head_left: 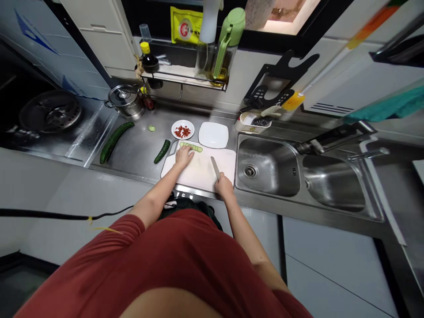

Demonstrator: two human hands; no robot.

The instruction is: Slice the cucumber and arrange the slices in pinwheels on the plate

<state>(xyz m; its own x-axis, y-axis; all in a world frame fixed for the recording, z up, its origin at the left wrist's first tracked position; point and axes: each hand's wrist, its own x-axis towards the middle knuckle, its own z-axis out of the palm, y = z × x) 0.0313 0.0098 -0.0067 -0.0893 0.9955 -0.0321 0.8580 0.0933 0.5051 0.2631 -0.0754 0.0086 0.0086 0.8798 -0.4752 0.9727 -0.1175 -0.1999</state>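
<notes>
A row of cucumber slices (198, 149) lies along the far edge of the white cutting board (198, 172). At the near side of that row is my left hand (184, 157), its fingers stretched out and the thumb apart; the fingertips touch or nearly touch the slices. My right hand (225, 185) is wrapped round the handle of a knife (215, 167), whose blade points away over the right part of the board. Left of the board rests a cut length of cucumber (162, 152). A longer whole cucumber (114, 142) and a cucumber end piece (151, 128) lie farther left.
Behind the board stand a small plate of chopped red pieces (182, 130) and a white square plate (213, 135). A double sink (271, 165) borders the right side. A lidded pot (125, 100) stands at the back left, below a bottle rack (183, 76).
</notes>
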